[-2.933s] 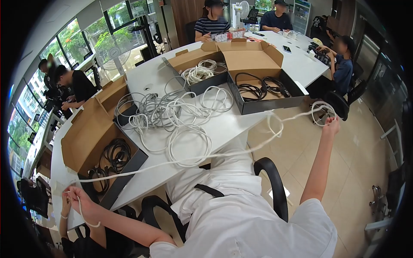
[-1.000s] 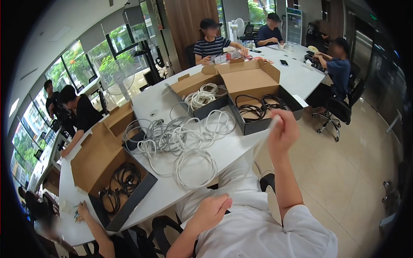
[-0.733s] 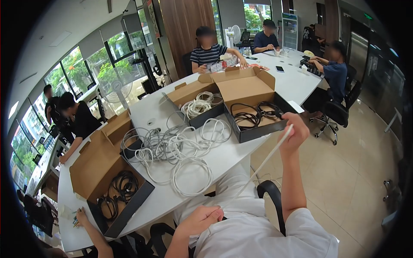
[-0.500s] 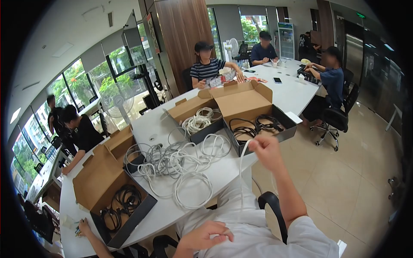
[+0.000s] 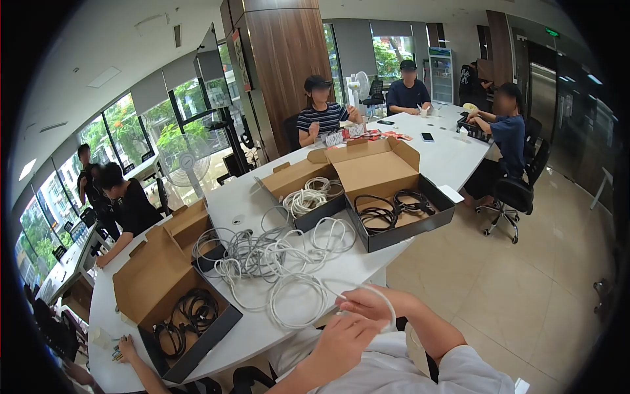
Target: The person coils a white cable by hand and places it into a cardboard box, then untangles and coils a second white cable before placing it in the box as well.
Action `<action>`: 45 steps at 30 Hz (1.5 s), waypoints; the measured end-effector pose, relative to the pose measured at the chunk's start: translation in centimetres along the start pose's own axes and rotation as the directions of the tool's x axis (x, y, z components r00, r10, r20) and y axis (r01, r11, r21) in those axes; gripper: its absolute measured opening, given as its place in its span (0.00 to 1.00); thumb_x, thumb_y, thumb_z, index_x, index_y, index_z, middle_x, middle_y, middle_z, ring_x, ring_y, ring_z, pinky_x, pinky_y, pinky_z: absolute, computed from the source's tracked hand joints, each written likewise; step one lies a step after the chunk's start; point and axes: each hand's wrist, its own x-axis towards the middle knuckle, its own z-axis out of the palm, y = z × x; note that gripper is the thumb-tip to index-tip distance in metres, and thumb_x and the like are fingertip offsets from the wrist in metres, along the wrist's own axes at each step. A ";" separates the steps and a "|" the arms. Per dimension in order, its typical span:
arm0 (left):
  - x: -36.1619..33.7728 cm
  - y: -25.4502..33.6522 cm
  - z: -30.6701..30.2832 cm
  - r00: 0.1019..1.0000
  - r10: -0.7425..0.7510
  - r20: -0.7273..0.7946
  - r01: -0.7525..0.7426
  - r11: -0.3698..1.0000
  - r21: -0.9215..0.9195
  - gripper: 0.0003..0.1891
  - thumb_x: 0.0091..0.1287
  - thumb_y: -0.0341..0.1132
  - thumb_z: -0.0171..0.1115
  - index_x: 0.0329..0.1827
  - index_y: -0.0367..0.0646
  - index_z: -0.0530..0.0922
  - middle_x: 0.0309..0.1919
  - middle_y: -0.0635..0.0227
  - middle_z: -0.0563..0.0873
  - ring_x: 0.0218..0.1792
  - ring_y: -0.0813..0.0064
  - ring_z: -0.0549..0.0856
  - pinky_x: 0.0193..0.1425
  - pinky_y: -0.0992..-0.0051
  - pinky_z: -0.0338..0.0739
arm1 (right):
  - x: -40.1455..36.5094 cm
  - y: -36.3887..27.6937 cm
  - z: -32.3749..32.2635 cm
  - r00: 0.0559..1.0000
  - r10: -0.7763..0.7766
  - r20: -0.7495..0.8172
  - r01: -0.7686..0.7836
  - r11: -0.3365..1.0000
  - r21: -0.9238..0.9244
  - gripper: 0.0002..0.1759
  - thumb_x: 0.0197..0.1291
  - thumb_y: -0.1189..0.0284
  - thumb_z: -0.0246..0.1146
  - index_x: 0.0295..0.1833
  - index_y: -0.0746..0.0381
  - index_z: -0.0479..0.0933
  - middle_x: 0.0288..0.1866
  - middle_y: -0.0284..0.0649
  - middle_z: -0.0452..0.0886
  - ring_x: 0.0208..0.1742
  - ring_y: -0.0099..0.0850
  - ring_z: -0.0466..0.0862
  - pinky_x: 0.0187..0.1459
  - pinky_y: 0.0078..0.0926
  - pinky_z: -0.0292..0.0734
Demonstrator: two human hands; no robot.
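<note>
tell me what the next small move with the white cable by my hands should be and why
I'd probably pinch its curve between the left hand's fingers and guide it into a loop: the white cable already bends in an arc by the right hand, and both hands are close together.

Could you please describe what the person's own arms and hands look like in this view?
The left hand and right hand are both ungloved, and I can make out no watch or ring. The right forearm is bare, below a plain white short sleeve. The left sleeve cannot be made out clearly.
</note>
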 end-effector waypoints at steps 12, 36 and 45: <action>-0.5 -2.5 1.9 0.989 0.004 -0.148 0.023 0.984 0.179 0.14 0.49 0.25 0.62 0.40 0.46 0.83 0.36 0.72 0.79 0.43 0.71 0.79 0.41 0.74 0.77 | -0.9 -1.3 -0.3 0.967 -0.046 0.251 0.059 0.997 -0.041 0.11 0.51 0.80 0.61 0.43 0.65 0.75 0.34 0.48 0.81 0.37 0.46 0.81 0.39 0.35 0.75; -2.4 -4.9 -1.6 0.887 -0.463 0.001 0.462 0.886 -0.030 0.16 0.65 0.38 0.61 0.20 0.42 0.72 0.13 0.63 0.71 0.18 0.63 0.70 0.40 0.67 0.59 | -3.2 0.9 -1.9 0.968 0.244 0.059 -0.211 0.919 -0.334 0.09 0.59 0.71 0.62 0.40 0.67 0.79 0.24 0.44 0.78 0.25 0.33 0.78 0.31 0.27 0.72; -3.4 -5.6 -4.3 0.890 -0.395 0.225 0.452 0.826 -0.336 0.16 0.71 0.38 0.54 0.25 0.39 0.69 0.13 0.62 0.65 0.16 0.71 0.66 0.20 0.71 0.59 | -9.7 3.7 -6.3 0.980 0.065 -0.188 -0.050 0.995 0.085 0.10 0.67 0.74 0.57 0.47 0.66 0.81 0.28 0.32 0.74 0.30 0.22 0.70 0.31 0.22 0.65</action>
